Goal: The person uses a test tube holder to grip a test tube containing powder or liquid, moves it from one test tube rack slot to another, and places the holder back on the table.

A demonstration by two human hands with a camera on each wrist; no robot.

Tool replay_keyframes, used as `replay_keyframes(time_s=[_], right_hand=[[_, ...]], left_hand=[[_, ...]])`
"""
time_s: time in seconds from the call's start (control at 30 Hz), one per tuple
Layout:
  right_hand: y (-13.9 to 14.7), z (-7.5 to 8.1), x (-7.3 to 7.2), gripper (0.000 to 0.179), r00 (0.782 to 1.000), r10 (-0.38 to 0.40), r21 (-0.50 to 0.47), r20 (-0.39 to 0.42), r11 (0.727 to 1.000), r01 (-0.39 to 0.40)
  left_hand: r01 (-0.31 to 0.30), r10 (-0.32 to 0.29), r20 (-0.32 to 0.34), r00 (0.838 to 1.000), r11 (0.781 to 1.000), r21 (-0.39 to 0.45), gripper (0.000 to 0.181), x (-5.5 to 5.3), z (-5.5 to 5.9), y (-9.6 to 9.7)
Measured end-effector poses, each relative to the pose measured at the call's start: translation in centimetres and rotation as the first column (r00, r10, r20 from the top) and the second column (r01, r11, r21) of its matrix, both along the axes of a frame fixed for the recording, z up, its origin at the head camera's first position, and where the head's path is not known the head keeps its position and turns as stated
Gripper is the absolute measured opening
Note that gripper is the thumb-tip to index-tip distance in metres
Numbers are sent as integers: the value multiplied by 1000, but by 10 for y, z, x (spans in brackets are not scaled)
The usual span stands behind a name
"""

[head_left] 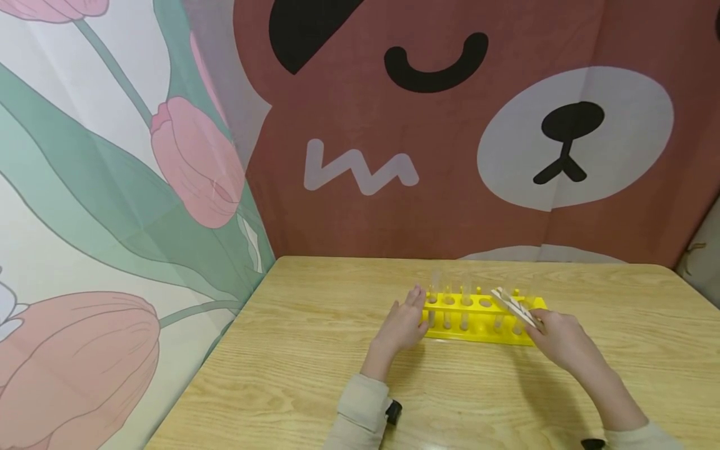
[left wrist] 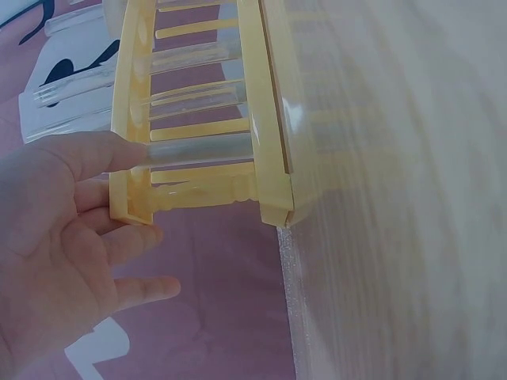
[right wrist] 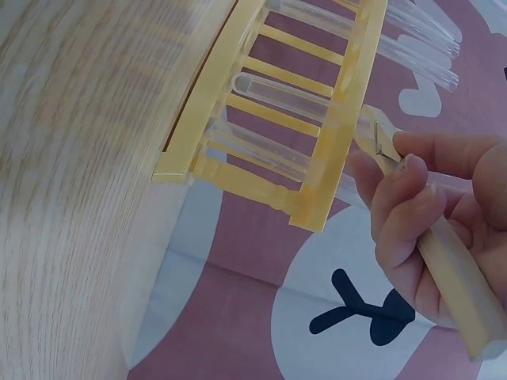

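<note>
A yellow test tube rack (head_left: 478, 336) stands on the table, holding several clear test tubes (head_left: 466, 289) upright. At its left end is my left hand (head_left: 400, 326); the left wrist view shows the hand (left wrist: 59, 222) gripping the upper shelf, thumb by the end tube (left wrist: 202, 149) and fingers at the shelf's end. My right hand (head_left: 565, 340) holds a wooden test tube clamp (head_left: 514, 307) above the rack's right part. In the right wrist view, fingers wrap the clamp (right wrist: 463, 289) near its metal spring, and its tip overlaps a tube (right wrist: 285, 96) just above the top shelf.
The wood-grain table (head_left: 315, 350) extends around the rack. Behind it hangs a cloth (head_left: 349, 219) with a brown bear print, and a tulip-printed cloth (head_left: 112, 250) hangs at left. Black straps (head_left: 395, 412) show at the wrists.
</note>
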State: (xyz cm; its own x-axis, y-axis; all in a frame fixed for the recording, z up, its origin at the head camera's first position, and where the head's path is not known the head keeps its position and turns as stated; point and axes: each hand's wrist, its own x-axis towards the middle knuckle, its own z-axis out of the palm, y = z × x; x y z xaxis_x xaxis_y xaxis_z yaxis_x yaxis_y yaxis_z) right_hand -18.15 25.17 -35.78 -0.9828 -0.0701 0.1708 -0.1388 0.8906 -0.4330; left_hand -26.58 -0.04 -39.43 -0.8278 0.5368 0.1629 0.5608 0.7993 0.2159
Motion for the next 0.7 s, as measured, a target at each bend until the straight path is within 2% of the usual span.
replay_keyframes(time_s=[0.7], right_hand=[[0, 3, 2, 33, 1000, -7, 8, -29, 1000, 7]], left_hand=[[5, -5, -7, 1000, 1000, 21, 60, 1, -1, 0]])
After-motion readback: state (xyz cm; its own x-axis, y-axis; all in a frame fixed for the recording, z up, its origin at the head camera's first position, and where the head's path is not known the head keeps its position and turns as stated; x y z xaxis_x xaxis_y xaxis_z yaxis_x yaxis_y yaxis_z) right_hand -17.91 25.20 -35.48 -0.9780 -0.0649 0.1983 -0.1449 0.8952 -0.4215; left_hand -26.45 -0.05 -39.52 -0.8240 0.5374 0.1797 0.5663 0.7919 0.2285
